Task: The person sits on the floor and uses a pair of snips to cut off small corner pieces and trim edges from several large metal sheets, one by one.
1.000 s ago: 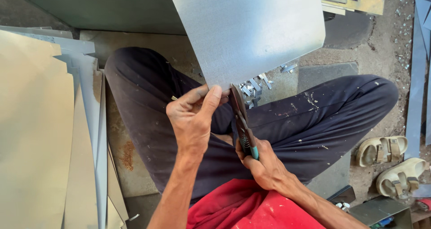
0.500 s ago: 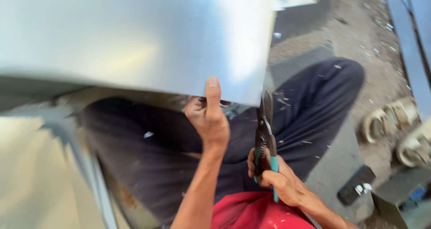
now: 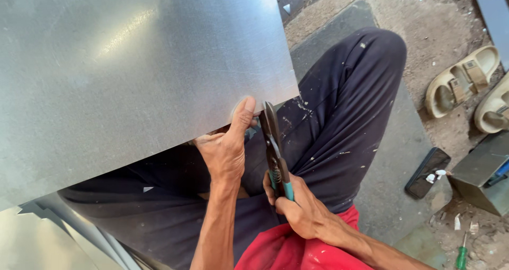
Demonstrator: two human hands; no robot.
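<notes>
A person seated on the floor holds one large metal sheet point(image 3: 132, 68) above the lap; it fills the left and far part of the view. The left hand point(image 3: 225, 151) pinches the sheet's near edge, thumb pressed on top, fingers hidden beneath. Just right of that thumb, one pair of snips point(image 3: 273, 143) stands with its long axis running near to far, blades at the sheet's near-right edge; how far the blades are parted cannot be told. The right hand point(image 3: 299, 209) is closed round the teal handles, nearer the body. Farther right lie one dark phone point(image 3: 427, 172), two tan sandals point(image 3: 458, 82), one metal box point(image 3: 485, 172) and one green screwdriver point(image 3: 462, 255).
</notes>
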